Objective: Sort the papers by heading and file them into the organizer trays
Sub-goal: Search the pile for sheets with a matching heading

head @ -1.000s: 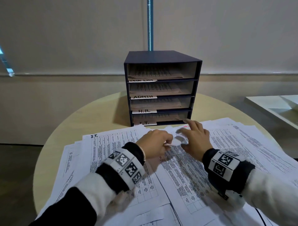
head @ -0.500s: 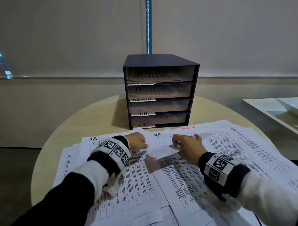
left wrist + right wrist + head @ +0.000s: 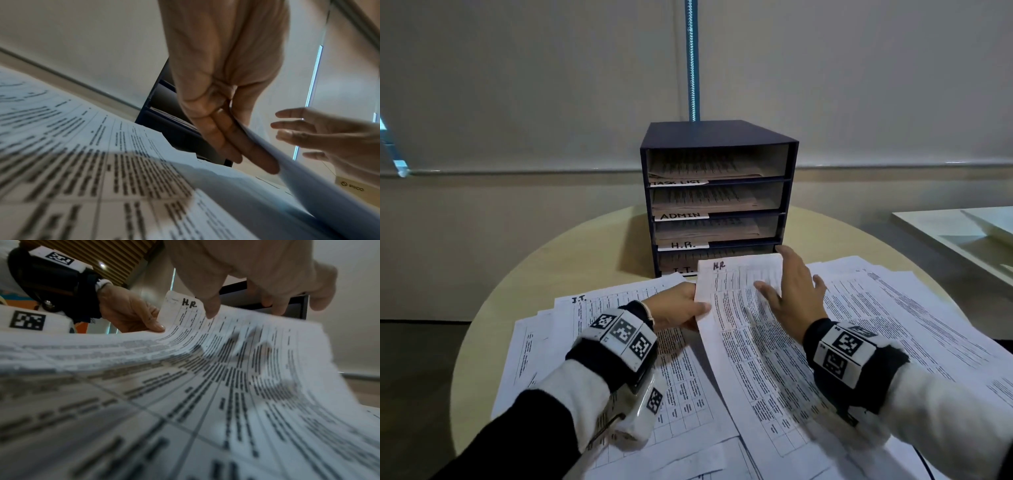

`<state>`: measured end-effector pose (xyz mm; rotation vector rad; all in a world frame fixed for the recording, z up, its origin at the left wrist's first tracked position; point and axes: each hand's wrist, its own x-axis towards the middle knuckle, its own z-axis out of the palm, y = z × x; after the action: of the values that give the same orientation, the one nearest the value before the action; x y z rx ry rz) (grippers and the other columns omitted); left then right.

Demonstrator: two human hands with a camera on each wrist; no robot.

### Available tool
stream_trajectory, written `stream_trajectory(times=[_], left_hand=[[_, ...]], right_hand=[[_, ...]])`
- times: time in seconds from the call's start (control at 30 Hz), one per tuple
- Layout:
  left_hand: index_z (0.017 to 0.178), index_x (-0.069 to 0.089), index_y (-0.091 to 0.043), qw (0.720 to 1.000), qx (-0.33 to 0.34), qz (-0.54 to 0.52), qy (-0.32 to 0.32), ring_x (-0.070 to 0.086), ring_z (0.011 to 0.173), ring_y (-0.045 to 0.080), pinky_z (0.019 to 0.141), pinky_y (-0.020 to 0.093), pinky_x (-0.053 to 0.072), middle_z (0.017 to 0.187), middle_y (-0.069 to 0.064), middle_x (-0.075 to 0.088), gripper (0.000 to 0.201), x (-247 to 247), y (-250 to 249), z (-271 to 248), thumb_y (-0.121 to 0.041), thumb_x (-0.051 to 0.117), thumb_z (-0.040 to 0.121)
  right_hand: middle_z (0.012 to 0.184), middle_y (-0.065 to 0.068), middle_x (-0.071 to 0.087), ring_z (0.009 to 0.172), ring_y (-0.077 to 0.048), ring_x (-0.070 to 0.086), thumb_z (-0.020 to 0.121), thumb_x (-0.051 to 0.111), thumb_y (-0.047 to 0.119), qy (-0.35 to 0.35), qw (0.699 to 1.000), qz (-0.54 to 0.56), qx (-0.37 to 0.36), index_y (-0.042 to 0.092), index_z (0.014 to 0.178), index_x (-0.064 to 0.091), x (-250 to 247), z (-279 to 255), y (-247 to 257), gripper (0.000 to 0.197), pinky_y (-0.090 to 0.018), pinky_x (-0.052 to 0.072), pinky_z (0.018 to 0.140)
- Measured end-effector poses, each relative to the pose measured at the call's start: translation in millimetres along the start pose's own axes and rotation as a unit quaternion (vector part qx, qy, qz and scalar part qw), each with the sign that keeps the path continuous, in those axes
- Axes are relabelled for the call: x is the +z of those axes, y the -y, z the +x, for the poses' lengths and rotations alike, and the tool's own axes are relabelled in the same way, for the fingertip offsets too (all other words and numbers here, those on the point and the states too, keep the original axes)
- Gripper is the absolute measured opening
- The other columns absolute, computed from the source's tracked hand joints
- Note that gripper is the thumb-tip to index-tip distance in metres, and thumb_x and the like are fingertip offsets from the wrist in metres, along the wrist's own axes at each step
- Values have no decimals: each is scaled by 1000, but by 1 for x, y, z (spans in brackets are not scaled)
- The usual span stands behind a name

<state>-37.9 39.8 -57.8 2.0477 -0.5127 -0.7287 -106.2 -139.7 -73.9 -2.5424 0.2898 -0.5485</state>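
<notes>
left hand pinching h.r. sheet edge, right hand flat, fingers spread above it

Organizer tray labels, white strips, handwritten, top down: "TASK LIST", "ADMIN", "H.R.", bottom "I.T.", partly hidden behind sheet I hold. That sheet, pinched at edge in my left hand: "H.R." handwritten at top corner. Sheet lying at my left on pile: "I.T." at its top corner. Printed table text on all sheets too small and blurred to read. "PICO" on tan surface in left wrist view.
</notes>
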Motion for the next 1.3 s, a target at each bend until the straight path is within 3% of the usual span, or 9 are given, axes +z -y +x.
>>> stream_trajectory(times=[0.17, 0.33, 0.4, 0.53, 0.67, 0.73, 0.8, 1.07, 1.3], left_hand=[[133, 44, -1, 998, -16, -59, -34, 55, 118, 33, 100, 42, 45, 129, 20, 55, 36, 2, 2, 2, -4, 40, 98], [128, 44, -4, 977, -26, -187, -102, 62, 98, 23, 71, 28, 56, 118, 11, 60, 30, -7, 0, 9, -10, 39, 99], [125, 46, -1, 963, -30, -225, -146, 58, 107, 29, 83, 36, 52, 120, 13, 57, 30, -21, 5, 16, -15, 41, 99], [122, 50, 1, 945, -67, -268, -176, 56, 100, 29, 84, 40, 47, 108, 14, 58, 40, -42, 24, 29, -28, 49, 96], [117, 52, 3, 940, -108, -267, -183, 57, 57, 15, 50, 21, 44, 89, 13, 68, 35, -38, 32, 31, -25, 45, 98], [133, 41, 10, 943, -99, -260, -180, 60, 68, 20, 60, 26, 51, 106, 18, 66, 44, -31, 31, 27, -17, 46, 98], [135, 31, 16, 939, -80, -294, -157, 62, 56, 16, 54, 23, 54, 82, 15, 69, 46, -26, 27, 20, -9, 44, 98], [119, 51, -1, 940, -70, -331, -48, 62, 95, 27, 85, 40, 50, 120, 16, 61, 26, -19, 24, 11, -5, 37, 98], [136, 36, 7, 939, -88, -250, -218, 44, 127, 33, 110, 42, 33, 142, 22, 41, 45, -36, 29, 58, -9, 46, 96]], right_hand=[[154, 3, 15, 140, -14, 21, 90, 55, 34, 38, 999, -23, -3, 17, 146, 14, 2, 1, -2, 72, -49, 15, 113], [154, -11, 15, 141, -27, 22, 81, 65, 44, 92, 992, -2, 88, 12, 146, 9, -8, 16, -20, 92, -51, 21, 113], [147, -18, 28, 133, -33, 35, 78, 69, 42, 136, 975, 76, 156, 8, 144, 12, -18, 23, -30, 94, -46, 33, 108], [84, -11, 52, 73, -24, 53, 90, 59, 19, 205, 922, 195, 265, 7, 91, 52, -31, 25, -44, 15, -28, 39, 64], [62, -8, 40, 53, -18, 36, 94, 42, -5, 168, 887, 315, 293, 8, 72, 47, -21, 24, -53, 26, -21, 33, 46], [58, -6, 38, 49, -17, 32, 92, 37, -12, 137, 880, 347, 295, 3, 66, 44, -16, 27, -51, 31, -21, 30, 45], [56, -5, 38, 49, -17, 33, 92, 38, -11, 115, 885, 339, 298, 8, 61, 41, -16, 37, -49, 37, -20, 32, 41], [72, -2, 45, 62, -14, 44, 94, 42, 1, 101, 883, 348, 300, 16, 69, 44, -14, 93, -40, 29, -25, 40, 59], [60, -3, 49, 51, -14, 46, 97, 43, 10, 159, 888, 342, 264, 7, 76, 46, -6, 101, -24, 22, -28, 37, 52]])
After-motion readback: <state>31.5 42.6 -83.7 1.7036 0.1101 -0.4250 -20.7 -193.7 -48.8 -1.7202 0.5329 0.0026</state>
